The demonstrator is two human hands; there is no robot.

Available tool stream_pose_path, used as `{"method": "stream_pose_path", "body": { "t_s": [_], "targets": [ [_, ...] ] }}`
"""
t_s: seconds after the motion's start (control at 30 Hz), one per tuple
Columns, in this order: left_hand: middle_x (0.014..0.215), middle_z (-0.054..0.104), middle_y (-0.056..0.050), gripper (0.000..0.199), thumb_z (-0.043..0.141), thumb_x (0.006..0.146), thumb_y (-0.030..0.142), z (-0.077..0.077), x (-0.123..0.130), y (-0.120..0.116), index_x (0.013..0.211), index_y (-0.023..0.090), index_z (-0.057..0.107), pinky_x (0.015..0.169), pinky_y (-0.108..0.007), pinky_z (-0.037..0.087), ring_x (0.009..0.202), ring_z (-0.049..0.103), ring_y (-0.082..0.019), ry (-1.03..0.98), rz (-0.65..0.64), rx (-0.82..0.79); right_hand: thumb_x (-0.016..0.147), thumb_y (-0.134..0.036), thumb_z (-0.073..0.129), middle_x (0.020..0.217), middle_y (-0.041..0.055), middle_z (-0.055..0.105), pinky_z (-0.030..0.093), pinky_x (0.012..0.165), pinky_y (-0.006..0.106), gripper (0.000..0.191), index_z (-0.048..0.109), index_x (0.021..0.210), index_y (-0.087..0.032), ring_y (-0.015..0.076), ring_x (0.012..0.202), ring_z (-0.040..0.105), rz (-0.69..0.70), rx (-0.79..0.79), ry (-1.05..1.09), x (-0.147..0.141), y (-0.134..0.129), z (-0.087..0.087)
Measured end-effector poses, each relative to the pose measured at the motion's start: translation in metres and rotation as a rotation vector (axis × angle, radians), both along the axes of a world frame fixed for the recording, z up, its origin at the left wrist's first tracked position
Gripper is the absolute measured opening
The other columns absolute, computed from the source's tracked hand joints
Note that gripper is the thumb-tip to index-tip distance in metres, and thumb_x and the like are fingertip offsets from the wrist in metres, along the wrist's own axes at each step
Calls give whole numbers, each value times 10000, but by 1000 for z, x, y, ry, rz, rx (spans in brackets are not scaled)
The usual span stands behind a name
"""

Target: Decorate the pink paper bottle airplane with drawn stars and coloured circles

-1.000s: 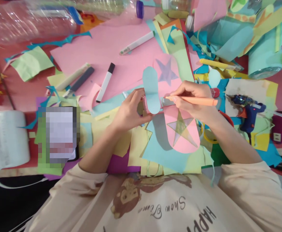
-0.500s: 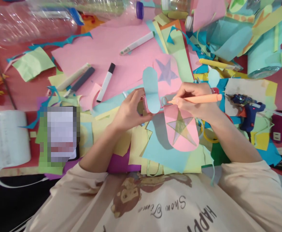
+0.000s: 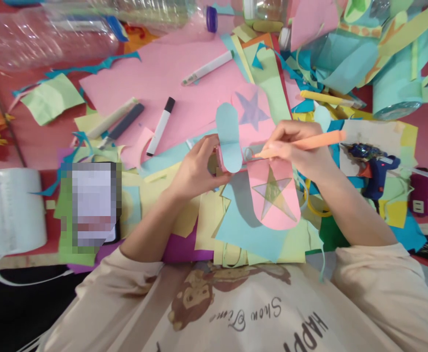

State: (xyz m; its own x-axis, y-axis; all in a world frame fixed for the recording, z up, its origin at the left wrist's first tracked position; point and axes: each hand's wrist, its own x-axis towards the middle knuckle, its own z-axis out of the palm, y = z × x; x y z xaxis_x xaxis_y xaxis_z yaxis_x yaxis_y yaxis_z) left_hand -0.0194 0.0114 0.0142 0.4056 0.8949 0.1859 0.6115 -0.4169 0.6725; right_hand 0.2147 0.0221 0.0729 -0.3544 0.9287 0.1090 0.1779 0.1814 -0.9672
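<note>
My right hand (image 3: 296, 146) grips an orange marker (image 3: 318, 141), its tip at a small circle drawn on the paper craft's middle part. Fingers of my left hand (image 3: 201, 164) are wrapped round the left end of the craft, by its light blue rounded flap (image 3: 229, 137). One pink flap with a green-yellow star (image 3: 275, 193) hangs toward me. Another pink flap, bearing a purple star (image 3: 252, 108), points away. What lies beneath the left fingers is partly hidden.
A black-capped marker (image 3: 160, 127) and a green-tipped marker (image 3: 207, 67) lie on pink paper. To the right is a blue glue gun (image 3: 378, 178); at left are a phone (image 3: 91, 203) and a white roll (image 3: 12, 210). Plastic bottles (image 3: 45, 36) line the far side.
The rear end of the orange marker has swung slightly up and to the right, with small movement of my right hand. My left hand keeps its hold on the craft.
</note>
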Motion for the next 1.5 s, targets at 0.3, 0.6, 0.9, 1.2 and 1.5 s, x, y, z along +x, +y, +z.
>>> {"method": "stream_pose_path", "body": {
  "t_s": [0.3, 0.6, 0.9, 1.2, 1.5],
  "targets": [
    [1159, 617, -81, 547, 674, 670, 170, 2, 0, -1, 1173, 212, 464, 829, -348, 554, 1033, 639, -234, 7, -41, 41, 850, -290, 622, 595, -30, 572, 430, 544, 259, 271, 516, 620, -193, 100, 581, 554, -137, 104, -107, -11, -6, -1],
    [1186, 611, -89, 552, 676, 657, 170, 2, -1, 0, 1166, 201, 467, 850, -352, 548, 1064, 631, -244, 6, -40, 16, 842, -243, 604, 587, -31, 555, 409, 538, 254, 254, 511, 613, -188, 108, 604, 578, -124, 139, -143, -12, -7, -4],
    [1159, 622, -87, 549, 681, 670, 165, 2, 0, 0, 1173, 191, 463, 838, -351, 550, 1000, 654, -227, -13, -43, 21, 841, -241, 610, 569, -32, 537, 388, 522, 246, 280, 497, 590, -185, 94, 563, 528, -88, 113, -140, -9, -6, -3],
    [1134, 632, -84, 529, 705, 669, 196, 1, -1, -1, 1141, 198, 465, 804, -359, 565, 945, 667, -225, 5, -23, 1, 833, -232, 606, 545, -38, 544, 341, 477, 231, 278, 510, 577, -177, 74, 519, 491, -42, 115, -176, -10, -6, 0],
    [1105, 644, -80, 514, 685, 685, 166, 2, -1, -1, 1156, 190, 480, 832, -367, 558, 969, 662, -227, -7, -29, 27, 835, -228, 597, 581, -24, 556, 403, 539, 245, 277, 497, 581, -181, 96, 581, 547, -112, 112, -126, -10, -4, -2]
  ]
}}
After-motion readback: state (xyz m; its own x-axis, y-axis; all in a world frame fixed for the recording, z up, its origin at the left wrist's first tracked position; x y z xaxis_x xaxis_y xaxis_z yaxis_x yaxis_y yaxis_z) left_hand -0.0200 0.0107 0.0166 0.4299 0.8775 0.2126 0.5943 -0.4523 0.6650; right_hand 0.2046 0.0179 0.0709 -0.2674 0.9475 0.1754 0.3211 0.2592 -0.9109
